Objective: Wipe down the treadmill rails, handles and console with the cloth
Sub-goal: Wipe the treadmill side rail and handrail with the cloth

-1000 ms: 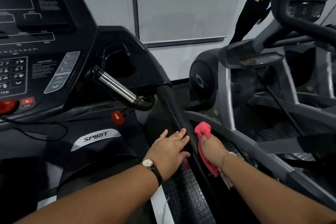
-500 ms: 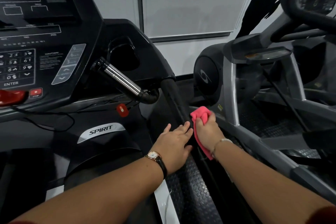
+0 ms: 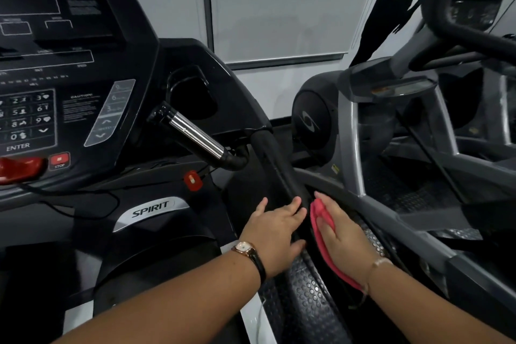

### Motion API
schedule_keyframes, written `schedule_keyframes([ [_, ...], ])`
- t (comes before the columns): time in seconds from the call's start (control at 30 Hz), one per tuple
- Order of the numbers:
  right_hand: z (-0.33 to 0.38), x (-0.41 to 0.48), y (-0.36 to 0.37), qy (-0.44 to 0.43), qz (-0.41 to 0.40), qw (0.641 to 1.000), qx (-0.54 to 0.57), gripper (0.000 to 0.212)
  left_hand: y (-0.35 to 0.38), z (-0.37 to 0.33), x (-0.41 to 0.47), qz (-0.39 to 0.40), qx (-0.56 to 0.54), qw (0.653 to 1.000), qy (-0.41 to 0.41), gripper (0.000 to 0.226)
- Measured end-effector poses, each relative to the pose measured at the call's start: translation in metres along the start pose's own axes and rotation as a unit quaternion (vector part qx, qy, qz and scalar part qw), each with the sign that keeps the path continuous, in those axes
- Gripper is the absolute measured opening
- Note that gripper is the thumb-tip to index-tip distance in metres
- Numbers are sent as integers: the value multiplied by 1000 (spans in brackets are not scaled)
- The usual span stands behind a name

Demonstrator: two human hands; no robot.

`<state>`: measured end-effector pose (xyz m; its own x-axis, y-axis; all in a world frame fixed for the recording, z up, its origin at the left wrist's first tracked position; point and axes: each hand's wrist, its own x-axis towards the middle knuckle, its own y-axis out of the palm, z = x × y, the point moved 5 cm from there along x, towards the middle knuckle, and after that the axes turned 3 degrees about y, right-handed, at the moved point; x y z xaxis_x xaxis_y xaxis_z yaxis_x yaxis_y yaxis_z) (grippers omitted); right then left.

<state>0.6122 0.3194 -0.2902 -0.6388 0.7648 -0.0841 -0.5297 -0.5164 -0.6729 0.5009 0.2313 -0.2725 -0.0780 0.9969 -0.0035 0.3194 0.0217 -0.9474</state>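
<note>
The black right side rail of the treadmill slopes down from the console toward me. My left hand, a watch on its wrist, lies flat against the rail's inner side with fingers spread. My right hand presses a pink cloth against the rail's outer side, level with the left hand. The cloth trails down under my right palm to the wrist. A chrome pulse handle sticks out of the console above the rail.
The dotted rubber foot rail runs below my hands. A grey elliptical machine stands close on the right, its frame bar just beyond my right hand. A red safety clip hangs under the console. A white wall is behind.
My right hand with the cloth slid up the rail's outer side and has come back down a little, now flatter against it. My left hand stayed on the rail.
</note>
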Motion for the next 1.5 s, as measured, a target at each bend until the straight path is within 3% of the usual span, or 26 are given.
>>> schedule_keyframes([
  [0.2,-9,17,3,176,-22,984,-29,46,-8,2,-2,37,115,991,48,71],
  [0.4,20,0,10,49,-57,990,-123,50,-2,16,-11,90,95,987,97,83],
  [0.47,13,3,8,67,-38,989,-125,48,-7,32,-17,71,120,983,121,82],
  [0.6,14,32,13,182,-50,975,-120,42,-36,65,-21,-24,192,969,153,73],
  [0.7,37,27,25,138,-99,956,-238,48,-67,83,-19,-77,247,943,209,53],
  [0.77,46,12,34,72,-82,935,-339,61,-88,94,-14,-125,277,926,222,36],
  [0.83,39,8,32,72,-76,942,-319,59,-110,101,-8,-166,310,912,213,28],
  [1.0,28,24,16,164,-93,964,-186,58,-152,112,5,-235,332,896,178,22],
  [1.07,31,18,21,169,-110,949,-244,58,-156,115,7,-244,327,891,201,20],
  [1.17,39,3,39,73,-96,912,-391,66,-156,120,8,-264,328,885,199,21],
  [1.27,31,9,25,105,-92,951,-274,68,-157,120,10,-291,321,885,168,26],
  [1.37,24,24,16,180,-70,962,-192,78,-155,120,14,-285,343,883,147,30],
  [1.5,36,7,26,147,-108,938,-294,81,-152,124,19,-246,369,892,85,35],
])
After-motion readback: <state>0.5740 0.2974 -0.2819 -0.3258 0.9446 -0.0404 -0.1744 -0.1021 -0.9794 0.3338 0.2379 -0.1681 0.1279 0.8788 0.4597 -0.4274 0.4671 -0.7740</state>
